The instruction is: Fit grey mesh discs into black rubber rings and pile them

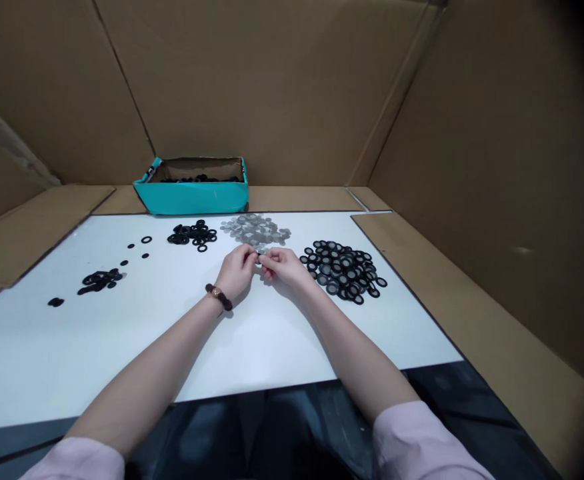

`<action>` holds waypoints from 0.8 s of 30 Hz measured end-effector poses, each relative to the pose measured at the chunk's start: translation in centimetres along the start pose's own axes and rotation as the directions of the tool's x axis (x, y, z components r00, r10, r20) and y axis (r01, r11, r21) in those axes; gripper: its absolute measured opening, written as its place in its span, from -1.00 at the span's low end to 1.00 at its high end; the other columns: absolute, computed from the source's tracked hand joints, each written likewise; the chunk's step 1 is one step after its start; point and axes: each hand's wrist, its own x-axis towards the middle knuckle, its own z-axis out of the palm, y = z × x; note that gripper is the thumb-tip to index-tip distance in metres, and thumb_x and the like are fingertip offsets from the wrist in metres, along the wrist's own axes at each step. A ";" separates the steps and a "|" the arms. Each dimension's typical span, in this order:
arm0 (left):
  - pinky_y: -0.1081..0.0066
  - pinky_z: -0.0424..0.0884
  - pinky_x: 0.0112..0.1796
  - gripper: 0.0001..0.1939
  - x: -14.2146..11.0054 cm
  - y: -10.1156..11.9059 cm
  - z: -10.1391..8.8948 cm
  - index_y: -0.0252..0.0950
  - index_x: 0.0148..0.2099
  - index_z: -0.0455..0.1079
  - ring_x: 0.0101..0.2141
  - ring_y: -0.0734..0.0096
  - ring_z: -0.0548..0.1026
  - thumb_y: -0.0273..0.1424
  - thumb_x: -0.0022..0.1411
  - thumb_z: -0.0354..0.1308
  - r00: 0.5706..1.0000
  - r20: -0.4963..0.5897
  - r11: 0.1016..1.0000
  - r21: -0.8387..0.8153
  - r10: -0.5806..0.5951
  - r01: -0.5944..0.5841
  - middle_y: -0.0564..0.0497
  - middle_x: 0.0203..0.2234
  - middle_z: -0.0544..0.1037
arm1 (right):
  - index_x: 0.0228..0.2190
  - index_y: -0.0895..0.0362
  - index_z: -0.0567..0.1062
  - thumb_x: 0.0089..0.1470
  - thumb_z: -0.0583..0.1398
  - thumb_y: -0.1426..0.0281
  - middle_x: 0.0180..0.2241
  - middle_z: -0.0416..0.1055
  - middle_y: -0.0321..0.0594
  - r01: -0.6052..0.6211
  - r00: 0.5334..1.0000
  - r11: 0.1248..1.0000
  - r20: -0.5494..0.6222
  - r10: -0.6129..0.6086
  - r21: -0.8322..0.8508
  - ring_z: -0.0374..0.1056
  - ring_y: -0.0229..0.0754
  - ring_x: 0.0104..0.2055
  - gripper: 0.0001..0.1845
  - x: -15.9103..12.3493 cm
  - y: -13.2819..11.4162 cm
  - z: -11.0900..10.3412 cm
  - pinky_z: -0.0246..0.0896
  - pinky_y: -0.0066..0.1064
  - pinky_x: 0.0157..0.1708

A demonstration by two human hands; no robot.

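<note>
Over the middle of the white board, my left hand (237, 272) and my right hand (287, 268) meet fingertip to fingertip. Both pinch one small black ring (259, 258), mostly hidden by the fingers. Just beyond them lies a pile of grey translucent discs (257, 230). To the right of my right hand is a heap of black rings with grey discs in their centres (345, 270). A pile of plain black rings (192, 233) sits to the far left of my left hand.
A teal box (195, 198) holding dark pieces stands at the back. More black pieces (101, 280) lie on the left of the white board (122, 360), with a small cluster (56, 302) nearer the left edge. Cardboard walls (272, 93) enclose the back and sides.
</note>
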 end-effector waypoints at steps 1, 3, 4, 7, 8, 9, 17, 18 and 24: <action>0.40 0.28 -0.31 -0.84 0.0 0.1 0.1 -0.27 -0.39 0.28 -0.39 0.38 0.38 -0.39 0.18 -0.09 0.999 -0.030 1.000 -0.012 -0.028 0.027 0.01 -0.46 0.45 | -0.63 0.15 0.30 -0.18 0.28 0.25 -0.73 0.28 -0.36 -0.012 1.000 0.998 0.004 0.011 0.059 0.19 -0.36 -0.71 -0.70 -0.1 0.0 0.3 0.14 -0.50 -0.69; 0.41 0.27 -0.31 -0.85 -0.2 0.2 0.5 -0.27 -0.40 0.26 -0.38 0.39 0.38 -0.40 0.18 -0.09 0.995 -0.076 0.997 -0.039 -0.071 0.068 0.02 -0.45 0.45 | -0.62 0.16 0.31 -0.21 0.31 0.21 -0.72 0.29 -0.35 -0.022 1.000 0.991 0.007 0.022 0.134 0.21 -0.35 -0.70 -0.66 -0.3 0.1 0.8 0.18 -0.47 -0.68; 0.42 0.27 -0.31 -0.85 -0.3 0.2 0.6 -0.27 -0.41 0.25 -0.39 0.40 0.38 -0.39 0.17 -0.09 0.992 -0.088 0.995 -0.054 -0.089 0.085 0.03 -0.46 0.44 | -0.62 0.16 0.31 -0.22 0.31 0.20 -0.71 0.30 -0.33 -0.024 1.000 0.989 0.007 0.023 0.146 0.21 -0.35 -0.70 -0.65 -0.4 0.2 1.0 0.20 -0.46 -0.67; 0.43 0.24 -0.37 -0.84 -0.4 0.1 1.0 -0.27 -0.43 0.22 -0.45 0.43 0.34 -0.36 0.17 -0.09 0.985 -0.091 0.986 -0.102 -0.143 0.134 0.06 -0.52 0.40 | -0.62 0.17 0.33 -0.16 0.27 0.18 -0.70 0.31 -0.30 -0.006 1.000 0.996 -0.015 0.007 0.090 0.22 -0.34 -0.69 -0.66 -0.2 0.7 1.1 0.18 -0.46 -0.65; 0.44 0.23 -0.39 -0.83 -0.3 0.0 0.9 -0.27 -0.44 0.21 -0.47 0.44 0.32 -0.35 0.17 -0.08 0.985 -0.072 0.983 -0.111 -0.154 0.146 0.08 -0.55 0.37 | -0.62 0.17 0.33 -0.12 0.24 0.19 -0.71 0.30 -0.31 0.010 1.000 0.999 -0.021 -0.009 0.030 0.21 -0.34 -0.69 -0.68 -0.1 0.7 1.0 0.15 -0.47 -0.65; 0.44 0.22 -0.40 -0.82 -0.2 -0.2 0.8 -0.27 -0.46 0.21 -0.49 0.45 0.30 -0.34 0.16 -0.08 0.988 -0.037 0.982 -0.119 -0.150 0.145 0.09 -0.58 0.35 | -0.64 0.17 0.33 -0.09 0.21 0.21 -0.72 0.27 -0.32 0.034 0.999 0.998 -0.020 -0.035 -0.045 0.19 -0.35 -0.68 -0.69 0.0 0.7 0.8 0.11 -0.48 -0.65; 0.51 0.08 -0.59 -0.84 0.6 -0.6 -1.5 -0.32 -0.50 0.33 -0.64 0.58 0.17 -0.32 -0.04 0.11 0.910 0.402 0.901 -0.351 -0.102 0.256 0.13 -0.69 0.28 | -0.73 0.16 0.24 -0.05 0.11 0.34 -0.70 0.09 -0.39 0.149 0.987 0.943 0.101 -0.124 -0.299 0.01 -0.36 -0.57 -0.70 0.1 -0.9 -0.4 -0.11 -0.49 -0.55; 0.51 0.08 -0.59 -0.85 0.6 -0.5 -1.5 -0.33 -0.53 0.32 -0.65 0.60 0.15 -0.34 -0.06 0.11 0.908 0.401 0.871 -0.395 -0.123 0.293 0.14 -0.71 0.25 | -0.72 0.15 0.25 -0.06 0.11 0.33 -0.69 0.08 -0.39 0.143 0.987 0.948 0.114 -0.115 -0.284 0.01 -0.36 -0.57 -0.70 0.0 -1.0 -0.3 -0.11 -0.49 -0.55; 0.52 0.08 -0.62 -0.84 0.4 0.0 -0.6 -0.30 -0.63 0.21 -0.69 0.62 0.17 -0.43 -0.08 0.09 0.916 0.334 0.665 -0.636 -0.221 0.392 0.15 -0.78 0.17 | -0.69 0.14 0.25 -0.06 0.16 0.23 -0.72 0.03 -0.43 0.053 0.994 0.999 0.101 -0.051 -0.013 -0.08 -0.40 -0.65 -0.67 -0.6 -0.9 0.5 -0.15 -0.49 -0.61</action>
